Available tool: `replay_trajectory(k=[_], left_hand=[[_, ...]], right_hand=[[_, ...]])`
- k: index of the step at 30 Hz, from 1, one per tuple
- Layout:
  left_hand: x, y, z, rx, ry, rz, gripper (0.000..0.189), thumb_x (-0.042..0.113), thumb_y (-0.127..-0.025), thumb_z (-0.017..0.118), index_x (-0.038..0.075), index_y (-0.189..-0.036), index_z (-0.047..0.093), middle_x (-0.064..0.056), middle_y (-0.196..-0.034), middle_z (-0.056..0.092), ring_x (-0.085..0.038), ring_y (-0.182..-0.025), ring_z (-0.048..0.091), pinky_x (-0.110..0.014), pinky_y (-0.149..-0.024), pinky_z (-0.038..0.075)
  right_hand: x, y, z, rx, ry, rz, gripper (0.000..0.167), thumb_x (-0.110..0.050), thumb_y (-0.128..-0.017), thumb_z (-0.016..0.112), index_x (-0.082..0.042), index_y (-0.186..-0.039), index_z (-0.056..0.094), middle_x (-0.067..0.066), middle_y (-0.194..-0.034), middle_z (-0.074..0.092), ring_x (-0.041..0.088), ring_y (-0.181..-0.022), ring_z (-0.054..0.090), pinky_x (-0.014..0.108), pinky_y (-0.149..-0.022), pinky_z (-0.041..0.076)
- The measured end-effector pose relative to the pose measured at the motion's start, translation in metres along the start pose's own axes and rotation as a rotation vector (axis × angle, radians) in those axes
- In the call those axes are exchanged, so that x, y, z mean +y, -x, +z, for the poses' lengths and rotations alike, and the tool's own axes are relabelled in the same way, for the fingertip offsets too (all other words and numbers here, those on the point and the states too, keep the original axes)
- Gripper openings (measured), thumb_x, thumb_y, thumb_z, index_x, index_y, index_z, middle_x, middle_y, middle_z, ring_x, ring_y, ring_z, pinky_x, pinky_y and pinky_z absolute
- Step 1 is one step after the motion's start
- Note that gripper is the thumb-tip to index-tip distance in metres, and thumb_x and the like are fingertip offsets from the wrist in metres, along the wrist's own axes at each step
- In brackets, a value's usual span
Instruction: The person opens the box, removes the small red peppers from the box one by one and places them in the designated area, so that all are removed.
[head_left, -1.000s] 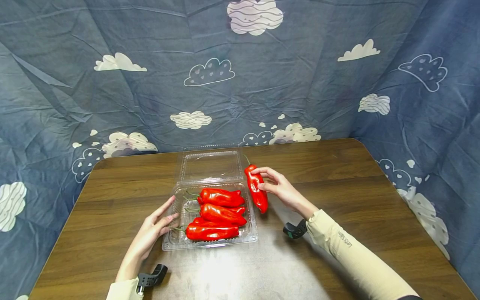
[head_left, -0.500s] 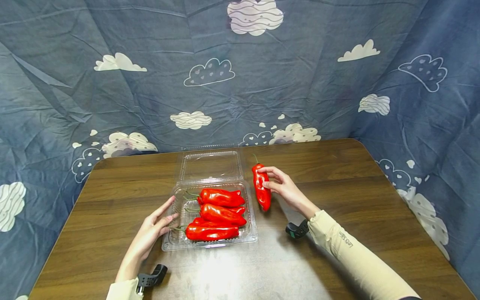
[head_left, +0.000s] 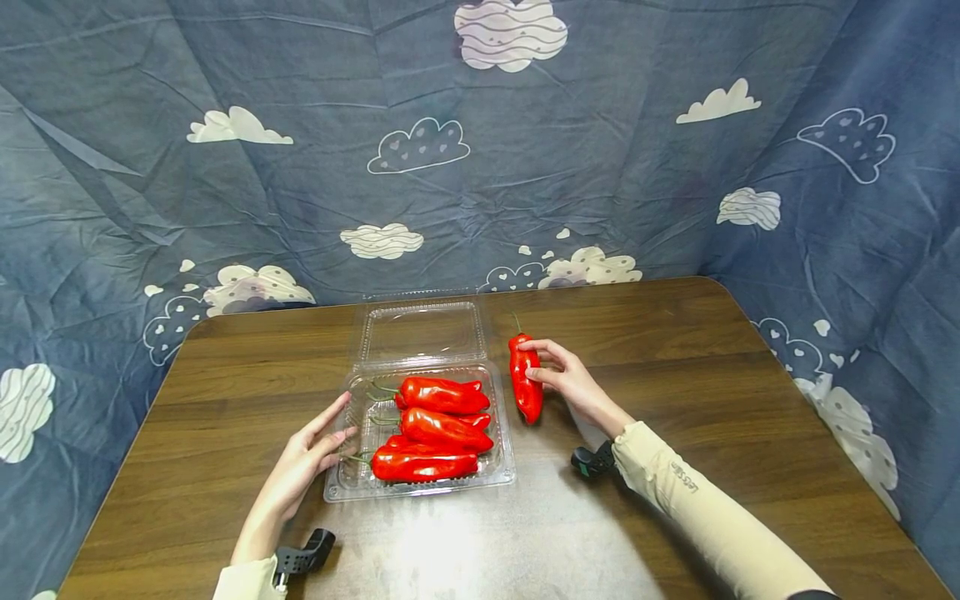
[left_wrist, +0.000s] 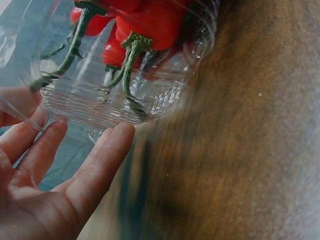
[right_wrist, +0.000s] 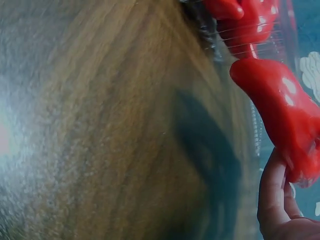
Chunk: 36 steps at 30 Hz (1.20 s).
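Note:
A long red pepper [head_left: 526,379] with a thin green stem stands out to the right of the clear plastic container, and my right hand [head_left: 573,379] pinches it between thumb and fingers. In the right wrist view that pepper [right_wrist: 277,102] hangs above its shadow on the table. Several more red peppers [head_left: 442,427] lie sideways in the open clamshell container [head_left: 420,492], stems toward the left. My left hand [head_left: 300,467] touches the container's left wall with its fingers extended. The left wrist view shows those fingertips [left_wrist: 122,132] against the ridged plastic, near the green stems [left_wrist: 127,75].
The container's transparent lid [head_left: 422,333] lies folded back toward the far edge of the wooden table [head_left: 645,350]. Behind the table hangs a blue cloth [head_left: 300,192] with cloud prints. A black wrist camera [head_left: 306,552] is strapped by the left sleeve, another black device [head_left: 592,458] by the right.
My right hand has carried the pepper a little to the right, away from the container's edge, then slightly lower. The left hand and the container have stayed in place.

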<state>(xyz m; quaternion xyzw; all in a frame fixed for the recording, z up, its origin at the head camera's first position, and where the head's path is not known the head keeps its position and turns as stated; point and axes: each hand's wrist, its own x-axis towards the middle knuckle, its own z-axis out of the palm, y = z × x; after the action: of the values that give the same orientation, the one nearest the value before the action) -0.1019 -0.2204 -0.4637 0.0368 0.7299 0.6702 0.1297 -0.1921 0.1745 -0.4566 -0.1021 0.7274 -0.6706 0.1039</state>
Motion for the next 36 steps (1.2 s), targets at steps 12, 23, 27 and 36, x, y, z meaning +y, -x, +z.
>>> replay_trajectory(k=[12,23,27,36], left_hand=[[0.000,0.000,0.000,-0.002,0.004,0.001,0.055,0.014,-0.101,0.045,0.008,-0.152,0.025,-0.009,-0.158,0.016,-0.014,-0.120,0.051,-0.032,-0.094,0.045],[-0.001,0.001,0.001,-0.005,0.023,0.013,0.055,0.013,-0.101,0.046,0.007,-0.152,0.025,-0.010,-0.158,0.015,-0.014,-0.120,0.051,-0.028,-0.092,0.047],[-0.001,0.001,0.001,-0.002,0.020,0.009,0.055,0.014,-0.101,0.046,0.007,-0.152,0.025,-0.010,-0.158,0.015,-0.013,-0.119,0.052,-0.027,-0.091,0.047],[0.001,0.001,0.001,-0.002,0.012,0.003,0.055,0.015,-0.101,0.046,0.008,-0.152,0.025,-0.009,-0.158,0.015,-0.017,-0.121,0.050,-0.030,-0.093,0.046]], right_hand=[[0.010,-0.005,0.000,0.000,0.035,0.038,0.042,0.001,-0.089,0.060,0.005,-0.129,0.050,0.028,-0.114,0.055,0.018,-0.089,0.056,0.025,-0.068,0.051],[0.015,-0.007,0.005,0.018,0.124,0.051,0.041,0.002,-0.087,0.062,0.005,-0.127,0.053,0.024,-0.107,0.056,0.018,-0.082,0.055,0.027,-0.066,0.052],[0.014,-0.008,0.006,0.026,0.172,0.062,0.040,0.000,-0.087,0.064,0.004,-0.126,0.055,0.024,-0.107,0.056,0.019,-0.079,0.055,0.028,-0.064,0.052],[0.009,-0.008,0.009,-0.005,0.222,0.053,0.041,0.000,-0.087,0.063,0.006,-0.127,0.055,0.028,-0.116,0.055,0.023,-0.079,0.060,0.029,-0.065,0.053]])
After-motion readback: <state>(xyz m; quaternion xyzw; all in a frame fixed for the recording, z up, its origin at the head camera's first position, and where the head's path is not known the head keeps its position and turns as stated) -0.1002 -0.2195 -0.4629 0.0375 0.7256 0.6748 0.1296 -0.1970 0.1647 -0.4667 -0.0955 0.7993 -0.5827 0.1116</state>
